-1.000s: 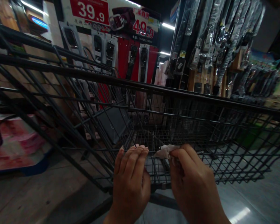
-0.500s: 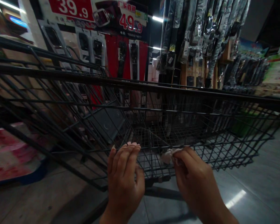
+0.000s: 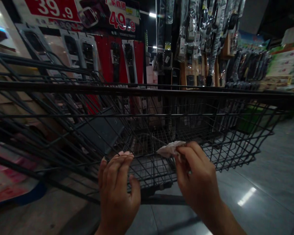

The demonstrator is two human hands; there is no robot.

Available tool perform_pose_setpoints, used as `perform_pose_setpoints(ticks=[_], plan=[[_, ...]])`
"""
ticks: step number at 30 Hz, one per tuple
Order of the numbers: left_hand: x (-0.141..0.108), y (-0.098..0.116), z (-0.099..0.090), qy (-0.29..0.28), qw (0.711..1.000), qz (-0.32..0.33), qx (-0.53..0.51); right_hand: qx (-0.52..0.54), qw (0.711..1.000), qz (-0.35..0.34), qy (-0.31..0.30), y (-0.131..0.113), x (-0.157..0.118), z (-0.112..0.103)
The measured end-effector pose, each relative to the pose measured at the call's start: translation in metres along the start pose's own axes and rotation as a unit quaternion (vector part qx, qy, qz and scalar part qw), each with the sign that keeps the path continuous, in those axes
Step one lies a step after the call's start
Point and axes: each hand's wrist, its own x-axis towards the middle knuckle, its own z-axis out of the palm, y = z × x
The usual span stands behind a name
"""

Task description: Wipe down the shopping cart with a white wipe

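A dark wire shopping cart (image 3: 147, 115) stretches across the view in front of both hands. My right hand (image 3: 198, 176) pinches a crumpled whitish tissue (image 3: 169, 149) between thumb and fingers, close to the cart's lower side wires. The tissue's loose end points left. Beside it on the left, my left hand (image 3: 119, 192) has its fingers extended and slightly bent, thumb apart, with nothing visible in it. Its fingertips are at the lower wires; whether they touch is unclear. A dark grey panel (image 3: 101, 130) sits inside the cart's left part.
Packaged goods (image 3: 129, 62) hang behind the cart beneath price signs (image 3: 122, 21). Plastic-wrapped items (image 3: 196, 29) hang at upper right. Pink-patterned packs (image 3: 9, 176) lie on a blue base (image 3: 33, 195) at lower left. Grey floor tiles (image 3: 271, 182) extend right.
The view has shifted, so the cart and shelves appear further left. My right hand has lifted slightly, with the tissue more spread out. My left hand's thumb is further from its fingers.
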Motion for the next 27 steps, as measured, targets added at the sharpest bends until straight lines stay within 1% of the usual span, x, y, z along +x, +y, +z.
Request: perform_pose_setpoints(ticks=[7, 12, 14, 18, 20, 22, 24, 27], plan=[[0.001, 0.0, -0.001, -0.006, 1.0, 0.01, 0.006, 0.007, 1.0, 0.002, 0.002, 0.002, -0.008, -0.005], [0.0, 0.001, -0.003, -0.012, 1.0, 0.008, 0.009, 0.001, 1.0, 0.015, 0.0, 0.013, -0.019, -0.009], [0.0, 0.001, -0.003, -0.014, 1.0, 0.007, 0.01, -0.014, 1.0, 0.012, 0.022, 0.019, -0.02, -0.015], [0.0, 0.002, -0.002, -0.014, 1.0, 0.001, 0.008, -0.069, 0.989, 0.006, 0.128, 0.024, -0.009, -0.025], [0.0, 0.002, -0.001, -0.008, 1.0, -0.004, 0.01, -0.084, 0.986, 0.007, 0.142, 0.023, -0.003, -0.023], [-0.001, 0.001, 0.0, -0.002, 1.0, -0.008, 0.013, -0.075, 0.989, 0.006, 0.128, 0.021, 0.001, -0.017], [-0.002, 0.001, 0.001, 0.002, 1.0, -0.008, 0.018, -0.064, 0.991, 0.003, 0.12, 0.019, 0.0, -0.009], [-0.003, 0.0, 0.004, 0.007, 1.0, -0.004, 0.026, -0.053, 0.99, 0.0, 0.128, 0.019, -0.003, -0.001]])
